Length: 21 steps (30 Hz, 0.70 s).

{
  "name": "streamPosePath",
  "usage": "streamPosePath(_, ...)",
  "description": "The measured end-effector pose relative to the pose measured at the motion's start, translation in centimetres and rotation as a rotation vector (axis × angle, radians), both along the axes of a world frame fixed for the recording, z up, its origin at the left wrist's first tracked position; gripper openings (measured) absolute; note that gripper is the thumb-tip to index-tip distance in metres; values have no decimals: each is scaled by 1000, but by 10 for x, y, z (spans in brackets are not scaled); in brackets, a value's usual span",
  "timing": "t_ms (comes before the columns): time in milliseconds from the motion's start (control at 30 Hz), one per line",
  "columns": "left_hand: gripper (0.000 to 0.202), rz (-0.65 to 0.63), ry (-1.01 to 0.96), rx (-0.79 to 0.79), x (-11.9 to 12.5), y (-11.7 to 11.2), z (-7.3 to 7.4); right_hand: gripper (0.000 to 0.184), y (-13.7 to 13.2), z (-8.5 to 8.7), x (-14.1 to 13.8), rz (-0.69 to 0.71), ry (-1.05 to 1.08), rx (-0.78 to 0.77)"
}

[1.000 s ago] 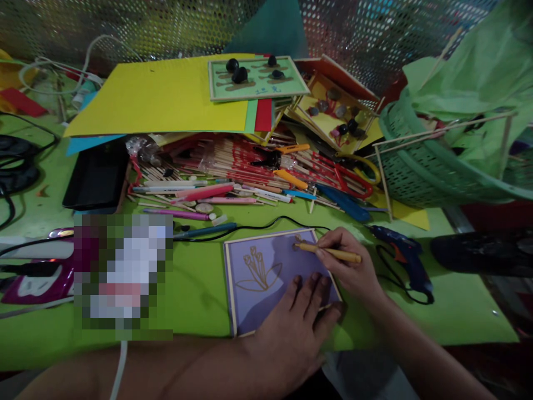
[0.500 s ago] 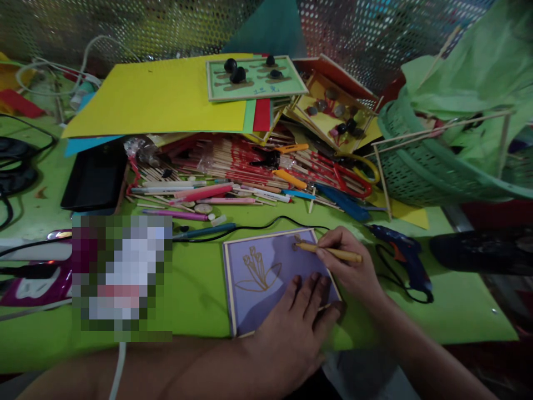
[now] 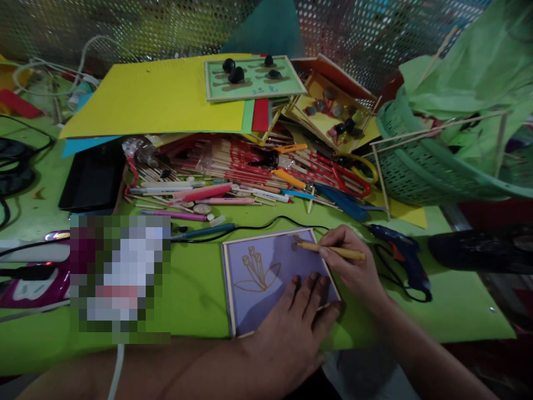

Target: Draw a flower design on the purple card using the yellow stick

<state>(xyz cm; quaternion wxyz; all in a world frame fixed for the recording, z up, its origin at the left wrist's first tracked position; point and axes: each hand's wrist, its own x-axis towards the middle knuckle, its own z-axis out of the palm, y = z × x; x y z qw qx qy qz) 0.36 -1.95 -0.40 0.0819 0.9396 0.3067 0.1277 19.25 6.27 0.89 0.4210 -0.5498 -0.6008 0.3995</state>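
Observation:
A purple card edged with thin wooden sticks lies on the green table. On its left half is a brown-line drawing of flowers with leaves. My left hand rests flat on the card's lower right, fingers spread. Between the thumb and fingers of my right hand is a yellow-brown pen. Its tip touches, or nearly touches, a small brown mark near the card's upper edge.
A blue glue gun lies right of my right hand. Behind the card are several markers, wooden sticks, orange-handled pliers and red scissors. A green basket stands at right; a black cable runs behind the card.
The pen in my right hand has shifted very slightly to the right, its tip still by the small brown mark. My left hand stays in place on the card.

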Motion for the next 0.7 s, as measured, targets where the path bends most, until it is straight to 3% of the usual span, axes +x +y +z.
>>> streamPosePath(700, 78, -13, 7, -4, -1, 0, 0, 10, 0, 1, -4, 9, -98, 27)
